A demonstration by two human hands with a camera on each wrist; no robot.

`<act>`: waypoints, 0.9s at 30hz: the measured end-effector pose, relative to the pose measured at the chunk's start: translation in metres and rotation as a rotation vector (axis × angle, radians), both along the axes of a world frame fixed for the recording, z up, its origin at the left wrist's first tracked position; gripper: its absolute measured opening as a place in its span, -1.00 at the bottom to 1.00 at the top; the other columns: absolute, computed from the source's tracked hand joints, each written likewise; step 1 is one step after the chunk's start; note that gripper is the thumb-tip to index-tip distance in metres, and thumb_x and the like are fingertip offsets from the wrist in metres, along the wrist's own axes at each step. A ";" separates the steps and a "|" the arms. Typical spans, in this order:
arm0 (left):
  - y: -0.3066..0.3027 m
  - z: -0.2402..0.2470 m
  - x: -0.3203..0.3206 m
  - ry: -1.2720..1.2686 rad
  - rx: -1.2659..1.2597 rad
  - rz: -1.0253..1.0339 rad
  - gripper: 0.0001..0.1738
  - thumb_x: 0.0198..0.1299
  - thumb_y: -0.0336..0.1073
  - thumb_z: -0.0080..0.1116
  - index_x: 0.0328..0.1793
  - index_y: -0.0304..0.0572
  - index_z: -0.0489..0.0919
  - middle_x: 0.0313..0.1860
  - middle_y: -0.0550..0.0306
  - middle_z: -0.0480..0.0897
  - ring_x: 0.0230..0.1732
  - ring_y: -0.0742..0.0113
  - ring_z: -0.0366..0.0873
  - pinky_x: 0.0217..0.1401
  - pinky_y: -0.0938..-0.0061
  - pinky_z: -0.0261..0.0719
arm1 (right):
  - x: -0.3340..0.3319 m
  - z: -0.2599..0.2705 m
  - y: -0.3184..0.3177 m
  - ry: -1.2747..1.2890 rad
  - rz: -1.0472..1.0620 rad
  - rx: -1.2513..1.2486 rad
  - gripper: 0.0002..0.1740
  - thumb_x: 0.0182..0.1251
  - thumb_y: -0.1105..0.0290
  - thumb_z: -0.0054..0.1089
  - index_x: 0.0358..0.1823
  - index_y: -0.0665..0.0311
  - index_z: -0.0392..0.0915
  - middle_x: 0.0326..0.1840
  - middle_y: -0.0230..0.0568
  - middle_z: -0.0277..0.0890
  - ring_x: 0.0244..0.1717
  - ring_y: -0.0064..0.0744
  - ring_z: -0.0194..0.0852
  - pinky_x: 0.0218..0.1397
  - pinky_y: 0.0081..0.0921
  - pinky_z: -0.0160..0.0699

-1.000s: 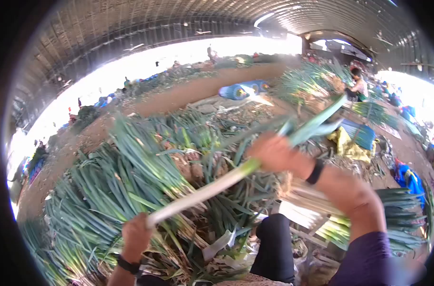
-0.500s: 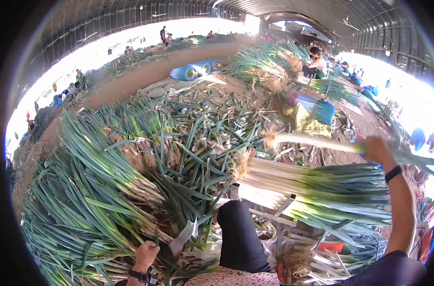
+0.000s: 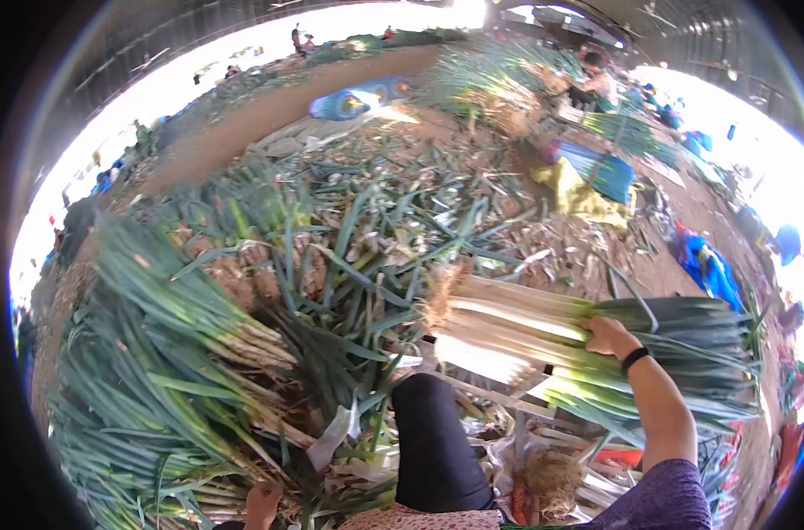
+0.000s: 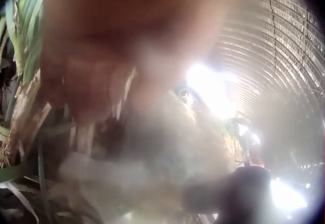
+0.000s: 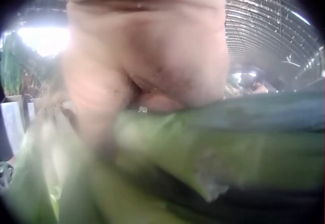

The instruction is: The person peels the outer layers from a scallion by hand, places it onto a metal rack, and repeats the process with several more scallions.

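On the right, my right hand [image 3: 612, 337] grips a long green onion [image 5: 152, 132] by its green part, on top of a neat stack of green onions [image 3: 517, 322]. In the right wrist view the thumb and fingers curl round the green stalk. The stack's root ends [image 3: 439, 296] point left and its dark leaves [image 3: 693, 340] right. My left hand [image 3: 262, 503] is low at the near edge of a loose heap of green onions [image 3: 163, 389], beside their pale stems. The left wrist view shows its fingers [image 4: 91, 86] blurred, hanging down over those stems.
My bent knee [image 3: 433, 433] stands between heap and stack, which lies on a low wooden frame [image 3: 494, 393]. More onions with a root clump [image 3: 554, 484] lie below it. Trimmed leaves [image 3: 393, 212] litter the ground beyond. A yellow sack [image 3: 574, 196] and a seated person [image 3: 599, 84] are farther back.
The onion passed between both hands, then went right in the right hand, which has come down with it onto the stack. My left hand has gone back down to the heap.
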State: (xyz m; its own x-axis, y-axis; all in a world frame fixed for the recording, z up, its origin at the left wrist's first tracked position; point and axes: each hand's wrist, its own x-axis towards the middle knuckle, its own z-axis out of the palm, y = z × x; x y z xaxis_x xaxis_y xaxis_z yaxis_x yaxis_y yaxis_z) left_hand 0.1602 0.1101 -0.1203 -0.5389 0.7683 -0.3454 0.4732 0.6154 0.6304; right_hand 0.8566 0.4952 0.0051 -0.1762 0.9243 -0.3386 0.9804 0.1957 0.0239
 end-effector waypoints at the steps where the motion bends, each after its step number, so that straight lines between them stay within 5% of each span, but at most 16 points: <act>1: 0.003 -0.002 0.003 -0.017 0.058 -0.046 -0.74 0.05 -0.25 0.20 -0.26 -0.34 0.61 -0.47 0.07 0.61 -0.49 0.36 0.53 -0.45 0.44 0.43 | -0.004 0.001 -0.003 0.024 -0.019 0.009 -0.31 -0.14 0.32 0.20 0.20 -0.01 0.45 -0.05 -0.01 0.57 0.05 -0.02 0.50 0.10 -0.20 0.47; 2: 0.013 -0.010 0.007 -0.041 0.122 -0.107 -0.74 0.06 -0.26 0.19 -0.22 -0.34 0.61 -0.44 0.06 0.62 -0.49 0.35 0.53 -0.45 0.45 0.43 | -0.007 -0.001 -0.011 0.012 -0.027 0.069 -0.32 -0.15 0.29 0.19 0.18 -0.01 0.46 -0.12 -0.03 0.59 0.02 -0.02 0.52 0.08 -0.22 0.48; 3: 0.017 -0.039 0.000 -0.391 0.135 0.036 -0.74 0.14 -0.25 0.13 -0.16 -0.30 0.56 -0.42 0.08 0.60 -0.54 0.36 0.50 -0.48 0.47 0.44 | -0.007 -0.003 -0.016 -0.023 -0.059 0.060 -0.33 -0.13 0.25 0.17 0.19 -0.04 0.45 -0.02 -0.06 0.56 0.06 -0.05 0.50 0.10 -0.22 0.46; 5: 0.047 0.043 0.064 -0.187 0.010 -0.072 -0.63 0.30 -0.12 0.02 -0.03 -0.33 0.49 -0.38 0.09 0.54 -0.44 0.24 0.44 -0.28 0.35 0.44 | 0.005 -0.019 -0.015 -0.031 -0.024 0.075 -0.28 -0.07 0.14 0.17 0.27 -0.10 0.36 0.23 0.02 0.35 0.20 0.00 0.36 0.24 -0.22 0.33; 9: 0.066 0.060 0.073 -0.158 -0.186 -0.164 -0.49 0.29 -0.06 0.04 0.19 -0.33 0.42 -0.12 -0.06 0.56 -0.23 0.11 0.48 -0.15 0.26 0.45 | 0.015 0.000 0.004 0.454 -0.091 0.221 -0.35 -0.04 0.20 0.27 0.19 0.09 0.44 0.13 0.01 0.43 0.14 0.00 0.40 0.20 -0.26 0.38; 11: 0.064 0.066 0.067 -0.186 -0.239 -0.181 -0.47 0.30 -0.06 0.03 0.24 -0.29 0.41 0.02 -0.13 0.54 -0.08 0.04 0.50 -0.07 0.23 0.46 | 0.028 0.026 0.020 0.405 -0.312 0.410 -0.42 0.05 0.17 0.26 0.17 0.05 0.43 0.25 -0.06 0.30 0.21 -0.01 0.33 0.25 -0.27 0.34; 14: 0.058 0.107 0.091 -0.249 -0.148 0.046 -0.48 0.31 -0.07 0.01 0.27 -0.25 0.39 0.13 -0.15 0.50 0.07 -0.01 0.46 0.02 0.19 0.46 | 0.063 0.030 0.027 0.066 -0.383 0.613 -0.42 0.07 0.19 0.25 0.18 0.06 0.39 0.17 -0.05 0.38 0.14 -0.04 0.41 0.10 -0.24 0.47; 17: 0.038 0.073 0.051 0.021 -0.171 -0.105 -0.50 0.31 -0.07 0.00 0.24 -0.24 0.42 0.08 -0.13 0.54 0.06 -0.04 0.47 0.05 0.17 0.46 | 0.075 0.035 0.022 -0.196 -0.589 0.450 -0.59 0.11 0.33 0.13 0.06 0.08 0.50 -0.03 -0.07 0.56 0.05 -0.07 0.50 -0.02 -0.25 0.54; 18: 0.033 0.084 0.051 -0.070 -0.135 -0.219 -0.52 0.30 -0.07 0.03 0.23 -0.22 0.44 0.09 -0.11 0.54 0.05 0.01 0.48 0.04 0.17 0.46 | 0.086 0.026 0.024 -0.193 -0.621 0.443 -0.68 0.13 0.34 0.08 -0.05 0.11 0.56 -0.09 -0.06 0.58 0.01 -0.07 0.53 -0.02 -0.25 0.54; 21: 0.035 0.102 0.062 -0.466 -0.175 0.171 -0.55 0.29 -0.09 0.05 0.21 -0.19 0.47 0.10 -0.07 0.54 0.04 0.10 0.50 0.04 0.19 0.47 | 0.106 0.009 0.023 -0.113 -0.659 0.583 -0.72 0.20 0.28 -0.05 -0.34 0.20 0.67 -0.20 0.03 0.61 -0.13 -0.06 0.61 -0.05 -0.25 0.56; 22: 0.033 0.104 0.061 -0.431 -0.151 0.142 -0.56 0.29 -0.12 0.06 0.21 -0.17 0.47 0.08 -0.10 0.55 0.02 0.17 0.52 0.01 0.24 0.49 | 0.134 -0.004 0.031 -0.120 -0.691 0.627 -0.70 0.21 0.28 -0.07 -0.33 0.24 0.66 -0.20 0.04 0.60 -0.14 -0.04 0.60 -0.06 -0.24 0.55; 23: 0.029 0.093 0.054 -0.455 -0.097 0.201 -0.64 0.26 -0.15 0.07 0.09 -0.20 0.49 -0.11 -0.02 0.55 -0.19 0.25 0.50 -0.16 0.33 0.47 | 0.169 -0.018 0.039 -0.127 -0.723 0.667 -0.68 0.21 0.28 -0.09 -0.32 0.27 0.65 -0.19 0.06 0.60 -0.14 -0.02 0.60 -0.07 -0.23 0.55; 25: 0.021 0.060 0.034 -0.502 0.020 0.324 -0.76 0.20 -0.23 0.08 -0.16 -0.27 0.52 -0.50 0.14 0.55 -0.59 0.40 0.46 -0.52 0.50 0.44 | 0.210 -0.001 0.021 0.101 -0.889 0.725 -0.68 0.21 0.26 -0.08 -0.33 0.30 0.63 -0.24 0.07 0.60 -0.21 0.01 0.60 -0.14 -0.19 0.56; 27: 0.018 0.048 0.026 -0.489 0.038 0.285 -0.73 0.18 -0.19 0.12 -0.20 -0.27 0.53 -0.50 0.16 0.54 -0.55 0.41 0.46 -0.50 0.48 0.42 | 0.254 -0.024 -0.004 1.066 -1.004 0.966 -0.69 0.21 0.23 -0.06 -0.36 0.30 0.58 -0.29 0.08 0.59 -0.26 0.03 0.59 -0.19 -0.14 0.53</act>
